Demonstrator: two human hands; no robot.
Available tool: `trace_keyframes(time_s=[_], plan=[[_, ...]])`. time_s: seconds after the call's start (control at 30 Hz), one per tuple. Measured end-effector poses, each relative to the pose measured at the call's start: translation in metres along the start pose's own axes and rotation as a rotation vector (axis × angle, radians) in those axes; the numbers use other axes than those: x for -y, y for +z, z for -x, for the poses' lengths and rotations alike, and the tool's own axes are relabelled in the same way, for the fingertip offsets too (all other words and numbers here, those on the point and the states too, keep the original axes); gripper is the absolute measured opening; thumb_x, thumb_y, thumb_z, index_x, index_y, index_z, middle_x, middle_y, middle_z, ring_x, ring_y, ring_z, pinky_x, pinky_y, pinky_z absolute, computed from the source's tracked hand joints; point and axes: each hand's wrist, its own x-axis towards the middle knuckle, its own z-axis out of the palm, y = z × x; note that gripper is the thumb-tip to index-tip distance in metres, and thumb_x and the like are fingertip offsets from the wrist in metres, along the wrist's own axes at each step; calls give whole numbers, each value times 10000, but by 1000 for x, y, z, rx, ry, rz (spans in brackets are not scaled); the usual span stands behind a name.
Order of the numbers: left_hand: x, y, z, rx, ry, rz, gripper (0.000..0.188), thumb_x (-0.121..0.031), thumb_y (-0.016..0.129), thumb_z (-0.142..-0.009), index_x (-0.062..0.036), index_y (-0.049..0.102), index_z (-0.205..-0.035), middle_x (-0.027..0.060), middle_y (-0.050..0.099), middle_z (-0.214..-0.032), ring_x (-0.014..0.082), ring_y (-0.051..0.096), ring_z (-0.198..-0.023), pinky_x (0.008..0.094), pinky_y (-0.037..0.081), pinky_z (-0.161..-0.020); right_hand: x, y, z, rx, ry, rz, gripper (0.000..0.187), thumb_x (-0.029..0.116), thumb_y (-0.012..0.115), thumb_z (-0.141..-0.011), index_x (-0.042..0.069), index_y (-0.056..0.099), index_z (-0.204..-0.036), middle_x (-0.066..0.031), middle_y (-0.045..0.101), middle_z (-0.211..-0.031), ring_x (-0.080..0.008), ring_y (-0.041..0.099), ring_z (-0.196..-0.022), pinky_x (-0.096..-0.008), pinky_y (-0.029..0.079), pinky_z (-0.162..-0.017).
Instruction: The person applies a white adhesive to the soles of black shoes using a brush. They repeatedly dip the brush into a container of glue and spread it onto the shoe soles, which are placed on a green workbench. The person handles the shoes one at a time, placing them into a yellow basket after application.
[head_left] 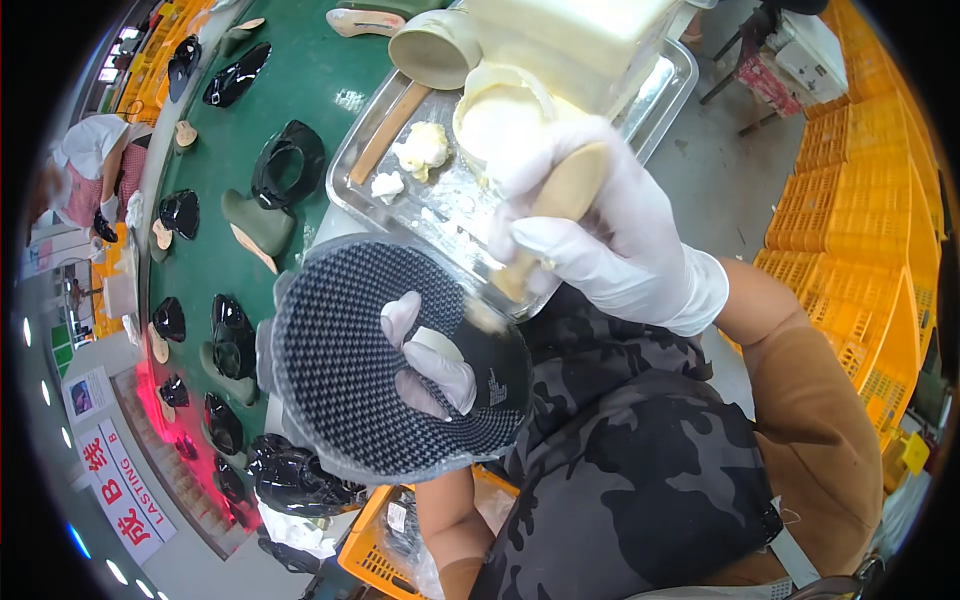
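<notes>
My left hand (440,378), in a white glove, grips a shoe upper (330,340) with grey-and-black houndstooth lining facing me. Its fingers show through the upper's opening, and a small pale piece (438,344) lies beside them. Closed round a wooden-handled brush (572,187), my gloved right hand (630,225) is above the upper's right side. The brush's lower end reaches the lining's dark edge; its bristles are blurred. Just beyond that hand, a round tub of white paste (503,120) stands on a metal tray (345,165).
The tray also carries a wooden-handled scoop (432,50), white lumps (422,150) and a large cream container (560,45). Black shoe uppers and shoe lasts (262,222) sit on a green conveyor (330,85) at left. Yellow crates (830,240) line the right. Another person (95,165) works far left.
</notes>
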Motion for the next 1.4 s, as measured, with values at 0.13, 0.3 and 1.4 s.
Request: trace_keyframes(time_s=[0.13,0.3,1.4], plan=[[64,-18,22,-113,-404,739,422,-168,627,-834,-49,486,-1214,26,393,-1336,110,303,-1235,254,260,-1058,-9,2,-6,90,-236,190,223,150,592,-859,70,467,-1025,-33,565,-789,-172,596,-675,-267,478,-615],[44,3,6,-219,-68,176,413,-304,431,-904,41,500,-1121,126,444,-1234,209,416,-1139,332,341,-987,-6,-8,9,239,-74,297,252,157,623,-828,83,469,-1013,-56,559,-778,-250,585,-647,-310,462,-589],[-4,-11,-5,-333,680,-483,464,-301,306,-962,67,364,-1238,161,442,-1200,225,438,-1054,311,310,-939,10,-17,26,121,74,-390,196,22,638,-807,28,479,-922,-104,588,-828,-171,604,-739,-282,488,-640]])
